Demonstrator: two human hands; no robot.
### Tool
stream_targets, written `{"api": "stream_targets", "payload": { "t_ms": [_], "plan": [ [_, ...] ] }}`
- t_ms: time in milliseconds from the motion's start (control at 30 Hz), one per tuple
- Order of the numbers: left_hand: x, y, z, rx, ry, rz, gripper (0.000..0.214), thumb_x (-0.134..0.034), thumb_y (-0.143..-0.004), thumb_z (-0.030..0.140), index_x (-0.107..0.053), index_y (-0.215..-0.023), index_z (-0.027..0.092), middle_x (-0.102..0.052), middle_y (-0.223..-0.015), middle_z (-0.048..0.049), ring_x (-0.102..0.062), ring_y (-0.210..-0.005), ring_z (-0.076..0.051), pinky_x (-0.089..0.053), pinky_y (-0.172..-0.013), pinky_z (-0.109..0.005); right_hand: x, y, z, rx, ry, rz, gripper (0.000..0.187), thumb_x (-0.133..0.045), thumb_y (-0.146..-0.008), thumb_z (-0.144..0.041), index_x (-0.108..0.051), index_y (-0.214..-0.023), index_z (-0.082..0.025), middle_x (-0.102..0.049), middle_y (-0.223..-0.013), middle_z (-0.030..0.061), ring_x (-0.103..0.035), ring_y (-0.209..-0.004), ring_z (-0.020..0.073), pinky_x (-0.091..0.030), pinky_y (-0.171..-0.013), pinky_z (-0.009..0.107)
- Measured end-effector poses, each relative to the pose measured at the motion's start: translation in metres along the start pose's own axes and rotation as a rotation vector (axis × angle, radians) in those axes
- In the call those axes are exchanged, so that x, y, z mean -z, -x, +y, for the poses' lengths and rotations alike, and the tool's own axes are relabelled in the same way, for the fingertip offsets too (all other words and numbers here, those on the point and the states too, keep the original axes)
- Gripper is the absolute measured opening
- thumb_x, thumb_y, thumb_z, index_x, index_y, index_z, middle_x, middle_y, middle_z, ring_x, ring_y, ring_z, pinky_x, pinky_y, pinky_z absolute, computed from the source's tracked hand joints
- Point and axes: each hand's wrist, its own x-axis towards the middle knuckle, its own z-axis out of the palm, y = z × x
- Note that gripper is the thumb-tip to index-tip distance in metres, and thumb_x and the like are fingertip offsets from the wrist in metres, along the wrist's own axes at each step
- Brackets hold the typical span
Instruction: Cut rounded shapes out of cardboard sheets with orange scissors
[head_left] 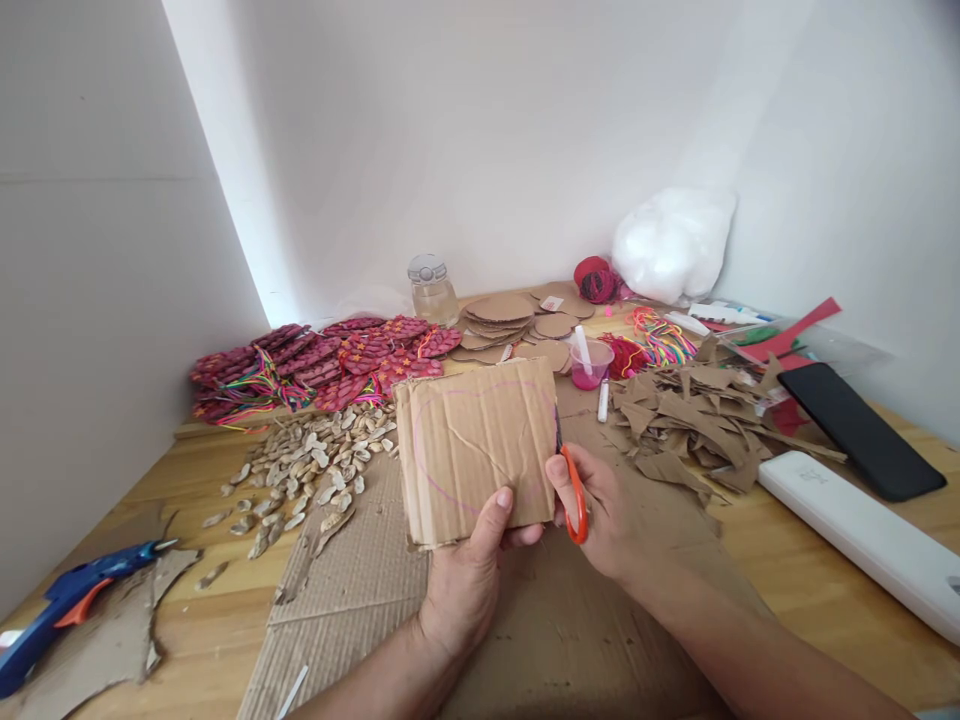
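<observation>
My left hand (469,575) pinches the bottom edge of a square cardboard piece (476,445), thumb on the front. A pink heart outline is drawn on the card. My right hand (600,505) is closed around orange-handled scissors (574,490), whose blades reach up along the card's right edge. Both hands hover over a large flat cardboard sheet (540,620) on the wooden table (795,570).
A blue glue gun (67,605) lies at the near left. Pale seeds (307,470) are heaped left of the card, red decorated hearts (322,360) behind them. Cardboard scraps (690,420), a black phone (859,430) and a white box (862,535) lie right. Cardboard discs (510,320), pink cup (591,362), jar (433,290) behind.
</observation>
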Motion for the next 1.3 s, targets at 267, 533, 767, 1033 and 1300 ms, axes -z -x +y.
{"api": "stream_targets", "payload": {
  "t_ms": [267,533,767,1033,1300],
  "plan": [
    [0.000,-0.001,0.000,-0.005,0.006,0.015,0.079,-0.080,-0.077,0.030,-0.043,-0.145,0.023,-0.065,-0.126,-0.0155,-0.072,-0.085,-0.023,-0.063,-0.058,-0.028,-0.001,0.001,-0.003,-0.013,0.013,0.019,0.037,-0.054,-0.098,-0.048,-0.048,-0.072,-0.023,-0.051,-0.055,-0.0057,-0.051,-0.051,0.0119,-0.038,-0.049,0.023],
    [0.004,-0.003,0.002,0.012,-0.012,0.002,0.073,-0.081,-0.076,0.032,-0.050,-0.141,0.020,-0.067,-0.122,-0.0141,-0.070,-0.086,-0.022,-0.062,-0.058,-0.027,0.002,-0.001,-0.001,-0.017,0.024,0.004,0.039,-0.053,-0.098,-0.051,-0.048,-0.073,-0.022,-0.051,-0.055,-0.0054,-0.049,-0.051,0.0120,-0.036,-0.049,0.024],
    [0.004,-0.005,0.005,0.011,-0.045,-0.007,0.070,-0.081,-0.075,0.030,-0.053,-0.138,0.020,-0.068,-0.121,-0.0138,-0.071,-0.086,-0.023,-0.062,-0.056,-0.027,0.010,-0.002,-0.006,0.004,0.053,-0.022,0.042,-0.052,-0.097,-0.054,-0.046,-0.071,-0.022,-0.050,-0.058,-0.0043,-0.047,-0.053,0.0117,-0.034,-0.049,0.024],
    [0.006,-0.006,0.005,-0.005,-0.054,-0.022,0.072,-0.080,-0.076,0.030,-0.051,-0.140,0.017,-0.069,-0.117,-0.0160,-0.071,-0.087,-0.024,-0.062,-0.056,-0.029,0.011,-0.001,-0.001,-0.016,0.041,-0.031,0.046,-0.046,-0.098,-0.059,-0.042,-0.070,-0.022,-0.044,-0.054,-0.0061,-0.040,-0.048,0.0099,-0.030,-0.046,0.023],
    [0.008,-0.008,0.005,-0.013,-0.050,-0.029,0.072,-0.079,-0.078,0.029,-0.048,-0.143,0.021,-0.068,-0.124,-0.0139,-0.072,-0.090,-0.024,-0.063,-0.057,-0.029,0.010,-0.001,-0.001,-0.013,0.021,-0.013,0.047,-0.050,-0.095,-0.061,-0.039,-0.068,-0.024,-0.037,-0.052,-0.0080,-0.038,-0.043,0.0094,-0.028,-0.042,0.023]
  ]
}}
